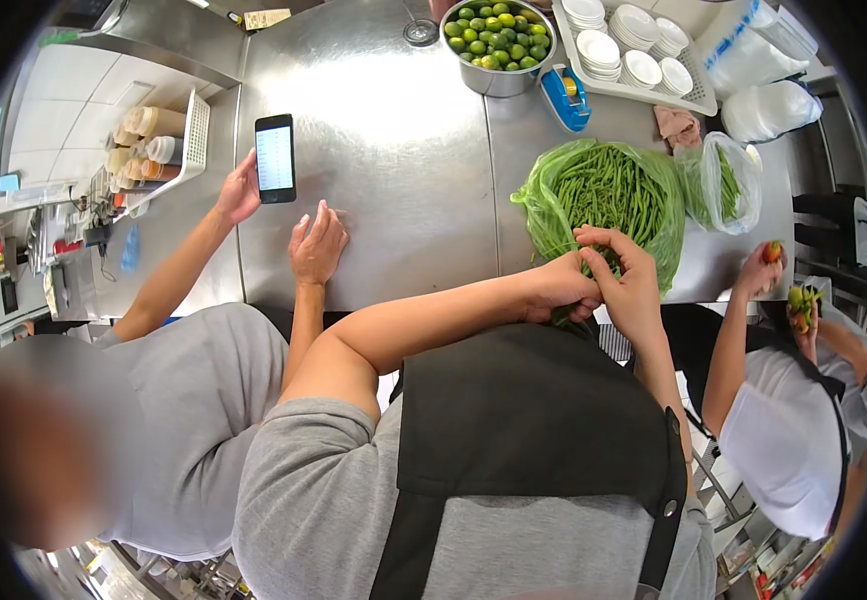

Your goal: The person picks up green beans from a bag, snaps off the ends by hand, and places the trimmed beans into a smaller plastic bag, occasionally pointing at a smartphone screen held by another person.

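My left hand [559, 284] is closed on green beans, some of which show at its underside. Right against it, my right hand [625, 278] has thumb and fingers bent in a pinch at the same beans, their tips mostly hidden. Just beyond both hands, a green plastic bag [661, 205] lies wide open on the steel table [393, 235], full of long green beans [608, 190]. A thin bean or stem reaches from the bag's near side toward my fingers.
A co-worker on the left holds a phone [275, 160]. Another at right holds red and green produce [803, 305]. Behind the beans stand a pot of limes [498, 78], a blue tape dispenser [565, 98], a crate [698, 98] of white dishes and a smaller bag of greens [743, 185].
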Motion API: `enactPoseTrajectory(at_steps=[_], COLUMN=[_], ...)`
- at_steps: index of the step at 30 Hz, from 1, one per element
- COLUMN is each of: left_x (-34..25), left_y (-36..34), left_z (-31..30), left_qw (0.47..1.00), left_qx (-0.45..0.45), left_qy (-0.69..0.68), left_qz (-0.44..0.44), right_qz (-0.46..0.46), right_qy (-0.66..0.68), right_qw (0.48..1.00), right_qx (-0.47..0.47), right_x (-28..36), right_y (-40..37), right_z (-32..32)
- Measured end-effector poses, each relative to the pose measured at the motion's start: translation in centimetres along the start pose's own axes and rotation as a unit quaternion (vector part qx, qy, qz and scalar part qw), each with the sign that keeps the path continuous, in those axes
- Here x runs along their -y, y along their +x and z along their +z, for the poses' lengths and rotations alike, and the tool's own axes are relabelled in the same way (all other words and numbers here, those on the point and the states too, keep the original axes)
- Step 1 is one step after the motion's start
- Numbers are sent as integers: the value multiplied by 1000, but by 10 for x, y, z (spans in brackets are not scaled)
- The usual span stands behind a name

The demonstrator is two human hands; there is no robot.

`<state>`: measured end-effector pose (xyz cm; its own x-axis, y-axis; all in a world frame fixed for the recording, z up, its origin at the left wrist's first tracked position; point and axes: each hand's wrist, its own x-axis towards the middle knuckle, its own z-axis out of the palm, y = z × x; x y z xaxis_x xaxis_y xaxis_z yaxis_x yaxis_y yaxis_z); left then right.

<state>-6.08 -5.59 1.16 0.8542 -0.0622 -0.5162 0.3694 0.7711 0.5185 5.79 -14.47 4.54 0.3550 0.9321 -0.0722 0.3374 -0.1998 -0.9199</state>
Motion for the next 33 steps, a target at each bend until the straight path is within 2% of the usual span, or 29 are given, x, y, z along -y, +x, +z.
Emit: enactPoseTrajectory(at_steps=[8,11,14,27,30,33], left_x=[0,0,-5,-5,3,-1], left_y=[-3,-5,-10,-10,-2,-4], left_z=[3,2,5,8,-4,-1], left_qw=[1000,999,996,996,993,995], left_qx=[-2,38,62,43,84,54], left_qy=[-19,12,51,66,59,82], left_qz=[6,29,42,46,50,32], right_qz=[5,63,34,-5,-13,-9], right_qy=[-36,-55,33,-24,-41,-39], right_qw=[999,996,999,999,998,998], right_qx=[11,38,17,37,49,55], right_x=[11,18,7,13,17,18], right_y=[0,0,-4,-7,-7,-7], right_z=[-4,-8,-6,-7,-9,-9])
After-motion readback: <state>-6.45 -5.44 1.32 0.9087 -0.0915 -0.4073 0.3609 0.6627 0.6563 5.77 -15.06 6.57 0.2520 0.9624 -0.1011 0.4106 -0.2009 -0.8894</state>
